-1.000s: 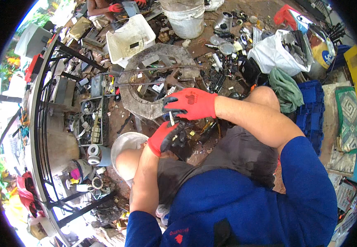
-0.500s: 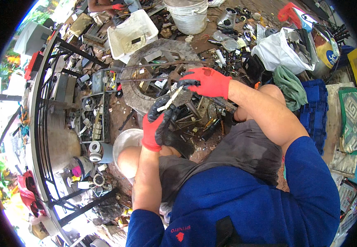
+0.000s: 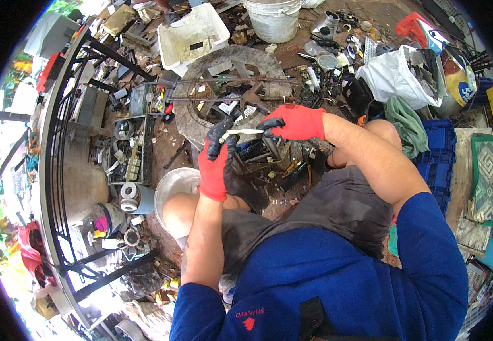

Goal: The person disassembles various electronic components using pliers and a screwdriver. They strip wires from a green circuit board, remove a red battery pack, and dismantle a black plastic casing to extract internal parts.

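Observation:
A thin, off-white strip (image 3: pixel 246 132), its exact kind unclear, lies nearly level between my two hands. My left hand (image 3: pixel 215 165), in a red glove with black fingers, is closed on the strip's left end. At its right end, the black fingertips of my right hand (image 3: pixel 295 122) pinch it; this glove is red too. Beyond and below the hands stands a round grey slab (image 3: pixel 187 128) with an opening in its middle. A rusty metal piece (image 3: pixel 255 98) and several small scraps lie on and within it.
A white rectangular tub (image 3: pixel 222 25) and a white bucket (image 3: pixel 273 23) stand past the slab. Near my left knee is a whitish bucket (image 3: pixel 167 184). A black metal rack (image 3: pixel 53 187) runs along the left, by a crate of parts (image 3: pixel 150 153). To the right is a white sack (image 3: pixel 388 77).
The strip has turned from a steep slant to nearly level. My right hand has come slightly down and to the right. At the far edge, another person's red-gloved hand has left the picture.

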A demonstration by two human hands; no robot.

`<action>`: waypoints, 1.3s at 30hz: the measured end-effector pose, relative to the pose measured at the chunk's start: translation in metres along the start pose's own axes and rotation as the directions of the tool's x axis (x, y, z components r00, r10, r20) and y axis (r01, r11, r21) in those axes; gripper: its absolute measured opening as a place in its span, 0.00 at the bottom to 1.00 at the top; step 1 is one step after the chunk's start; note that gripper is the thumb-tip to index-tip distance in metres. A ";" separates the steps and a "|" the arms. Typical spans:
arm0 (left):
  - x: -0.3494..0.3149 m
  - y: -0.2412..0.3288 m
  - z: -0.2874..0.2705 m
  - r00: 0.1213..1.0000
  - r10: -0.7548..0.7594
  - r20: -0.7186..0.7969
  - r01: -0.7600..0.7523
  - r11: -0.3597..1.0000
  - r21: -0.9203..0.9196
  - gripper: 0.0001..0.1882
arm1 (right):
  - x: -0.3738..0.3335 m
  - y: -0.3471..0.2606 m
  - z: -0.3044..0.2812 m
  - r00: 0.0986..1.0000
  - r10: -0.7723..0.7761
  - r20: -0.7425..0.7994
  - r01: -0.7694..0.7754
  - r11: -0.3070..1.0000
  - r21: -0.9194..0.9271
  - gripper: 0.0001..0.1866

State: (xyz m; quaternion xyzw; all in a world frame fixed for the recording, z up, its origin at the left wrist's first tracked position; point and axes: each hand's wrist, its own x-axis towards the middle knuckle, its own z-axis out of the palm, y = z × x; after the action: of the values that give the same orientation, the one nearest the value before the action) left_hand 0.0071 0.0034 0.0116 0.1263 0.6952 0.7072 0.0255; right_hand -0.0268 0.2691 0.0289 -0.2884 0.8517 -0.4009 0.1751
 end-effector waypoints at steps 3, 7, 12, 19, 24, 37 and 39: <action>0.000 0.003 0.002 0.996 0.090 0.003 -0.089 0.992 0.091 0.18 | 0.000 0.007 0.002 0.999 -0.023 0.048 0.022 1.000 0.019 0.20; -0.002 0.009 0.004 0.999 0.042 0.012 -0.043 0.992 0.121 0.16 | -0.003 0.003 0.006 0.999 -0.027 0.046 0.028 0.999 -0.035 0.21; -0.005 0.013 0.004 1.000 0.018 0.025 -0.022 0.985 0.172 0.15 | -0.003 -0.001 0.007 0.997 -0.003 0.076 0.009 0.997 -0.078 0.21; 0.003 0.012 -0.002 0.986 -0.151 0.076 0.153 0.988 -0.016 0.16 | -0.004 -0.007 0.008 0.998 0.021 0.066 -0.013 0.993 -0.120 0.20; 0.008 0.006 -0.001 0.974 -0.188 0.129 0.226 0.878 -0.421 0.21 | -0.004 -0.006 0.007 0.999 0.008 0.031 -0.007 1.000 -0.024 0.20; 0.002 0.003 -0.006 0.996 -0.039 -0.076 0.046 0.995 0.085 0.16 | -0.005 0.002 0.010 0.995 -0.012 0.099 0.006 0.998 0.061 0.20; 0.002 0.003 -0.005 0.994 -0.044 -0.096 0.052 0.995 0.083 0.17 | -0.005 0.003 0.010 0.995 0.006 0.102 -0.012 0.998 0.054 0.19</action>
State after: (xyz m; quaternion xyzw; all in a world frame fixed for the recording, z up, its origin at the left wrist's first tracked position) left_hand 0.0049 -0.0009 0.0151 0.0772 0.7280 0.6813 0.0042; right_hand -0.0183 0.2680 0.0209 -0.2997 0.8318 -0.4078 0.2281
